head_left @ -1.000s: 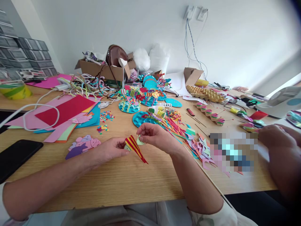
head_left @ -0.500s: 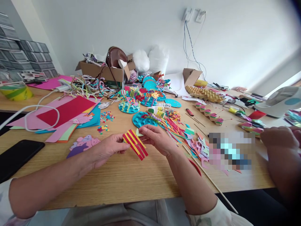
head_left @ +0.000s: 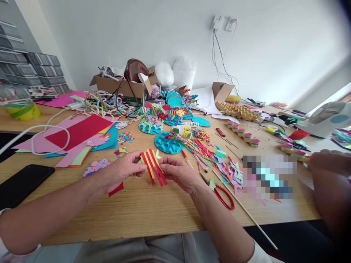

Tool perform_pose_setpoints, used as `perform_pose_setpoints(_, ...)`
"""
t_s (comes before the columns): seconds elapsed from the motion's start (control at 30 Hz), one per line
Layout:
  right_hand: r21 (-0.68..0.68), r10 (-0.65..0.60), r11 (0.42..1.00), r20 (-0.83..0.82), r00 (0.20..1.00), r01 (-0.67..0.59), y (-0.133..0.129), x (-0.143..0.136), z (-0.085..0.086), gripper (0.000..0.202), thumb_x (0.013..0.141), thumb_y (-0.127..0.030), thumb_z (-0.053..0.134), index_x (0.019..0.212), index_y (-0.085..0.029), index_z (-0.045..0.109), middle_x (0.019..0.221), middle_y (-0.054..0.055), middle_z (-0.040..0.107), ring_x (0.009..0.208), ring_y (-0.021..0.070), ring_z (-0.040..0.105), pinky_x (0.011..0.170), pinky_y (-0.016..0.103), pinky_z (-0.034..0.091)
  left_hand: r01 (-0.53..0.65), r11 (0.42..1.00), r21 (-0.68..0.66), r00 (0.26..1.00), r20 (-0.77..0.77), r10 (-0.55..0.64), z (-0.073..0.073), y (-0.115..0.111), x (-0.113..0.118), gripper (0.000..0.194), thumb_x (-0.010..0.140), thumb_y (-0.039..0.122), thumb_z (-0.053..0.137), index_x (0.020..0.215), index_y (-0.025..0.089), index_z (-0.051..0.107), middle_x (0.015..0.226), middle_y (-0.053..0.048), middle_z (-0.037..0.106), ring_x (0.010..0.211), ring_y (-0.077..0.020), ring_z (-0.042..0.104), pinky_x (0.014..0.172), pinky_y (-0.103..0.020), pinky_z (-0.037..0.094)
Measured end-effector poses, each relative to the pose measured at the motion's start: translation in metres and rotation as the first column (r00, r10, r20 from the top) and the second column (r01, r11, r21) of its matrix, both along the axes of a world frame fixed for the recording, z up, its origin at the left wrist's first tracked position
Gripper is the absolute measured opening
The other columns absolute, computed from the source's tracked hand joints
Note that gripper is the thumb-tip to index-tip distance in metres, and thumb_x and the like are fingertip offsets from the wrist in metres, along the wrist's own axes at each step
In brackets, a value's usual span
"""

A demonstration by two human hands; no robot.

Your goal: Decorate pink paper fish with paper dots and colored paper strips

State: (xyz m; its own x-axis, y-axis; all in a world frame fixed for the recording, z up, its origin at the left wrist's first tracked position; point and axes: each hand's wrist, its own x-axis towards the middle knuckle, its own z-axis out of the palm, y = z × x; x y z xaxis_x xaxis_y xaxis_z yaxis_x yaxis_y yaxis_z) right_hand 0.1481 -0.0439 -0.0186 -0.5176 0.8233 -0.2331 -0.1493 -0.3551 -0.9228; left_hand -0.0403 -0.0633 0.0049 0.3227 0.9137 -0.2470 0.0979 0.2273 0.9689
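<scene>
A small piece of red and yellow paper strips (head_left: pixel 153 167) is held above the table between my two hands. My left hand (head_left: pixel 131 168) pinches its left edge between thumb and fingers. My right hand (head_left: pixel 175 170) grips the right edge, and a pale green paper bit (head_left: pixel 158 154) shows at the top of the piece. Red-handled scissors (head_left: pixel 225 197) lie by my right forearm. A scrap of red paper (head_left: pixel 116 189) lies beneath my left wrist. Beyond my hands sits a blue wavy paper disc (head_left: pixel 168 142).
A black phone (head_left: pixel 24 184) and coloured paper sheets (head_left: pixel 79 135) lie at the left. Paper scraps (head_left: pixel 233 171) and a long wooden stick (head_left: pixel 253 219) are at the right. Another person's hand (head_left: pixel 326 164) is at the right edge. A cardboard box (head_left: pixel 109 84) stands behind.
The striped piece has turned more upright, and both hands have shifted slightly. The scissors and the red scrap are now more visible. My right arm has moved slightly lower.
</scene>
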Motion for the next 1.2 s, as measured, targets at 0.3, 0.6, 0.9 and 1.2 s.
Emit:
perform_pose_setpoints(0.3, -0.106, -0.148, 0.985, -0.093, 0.985, 0.138, 0.004, -0.011, -0.005, 0.032, 0.058, -0.034, 0.074, 0.082, -0.019, 0.059, 0.078, 0.0, 0.061, 0.07, 0.0108, 0.058, 0.064, 0.024, 0.041, 0.047, 0.998, -0.032, 0.999, -0.024, -0.048, 0.006, -0.004, -0.005, 0.036, 0.068, 0.026, 0.06, 0.102, 0.018, 0.055, 0.08, 0.001, 0.054, 0.064, -0.0092, 0.044, 0.06, -0.022, 0.036)
perform_pose_setpoints(0.6, 0.162, -0.245, 0.957, 0.005, 0.97, 0.24, 0.002, -0.016, 0.005, 0.021, 0.059, -0.031, 0.071, 0.06, -0.016, 0.056, 0.056, -0.006, 0.052, 0.056, 0.0069, 0.047, 0.06, 0.022, 0.035, 0.075, 0.997, 0.024, 0.995, -0.071, -0.073, 0.004, -0.002, -0.008, 0.033, 0.069, 0.025, 0.06, 0.101, 0.018, 0.056, 0.074, 0.003, 0.052, 0.062, -0.0092, 0.044, 0.055, -0.02, 0.035)
perform_pose_setpoints(0.9, 0.273, -0.271, 0.931, 0.068, 0.96, 0.243, 0.005, -0.018, 0.007, 0.019, 0.062, -0.032, 0.067, 0.06, -0.017, 0.055, 0.055, -0.006, 0.051, 0.055, 0.0081, 0.045, 0.058, 0.023, 0.034, -0.063, 0.997, 0.049, 0.995, -0.08, 0.066, -0.005, 0.002, -0.017, 0.019, 0.068, 0.032, 0.059, 0.075, 0.016, 0.051, 0.065, 0.003, 0.052, 0.059, -0.009, 0.046, 0.056, -0.021, 0.037)
perform_pose_setpoints(1.2, 0.235, -0.255, 0.948, 0.165, 0.953, 0.213, 0.013, -0.025, 0.001, 0.024, 0.063, -0.034, 0.065, 0.08, -0.019, 0.058, 0.082, 0.001, 0.061, 0.076, 0.014, 0.054, 0.064, 0.026, 0.039, -0.187, 0.933, 0.309, 0.965, -0.121, 0.233, 0.024, 0.027, -0.031, 0.016, 0.062, 0.028, 0.06, 0.064, 0.017, 0.048, 0.066, 0.004, 0.047, 0.064, -0.0114, 0.052, 0.065, -0.027, 0.045)
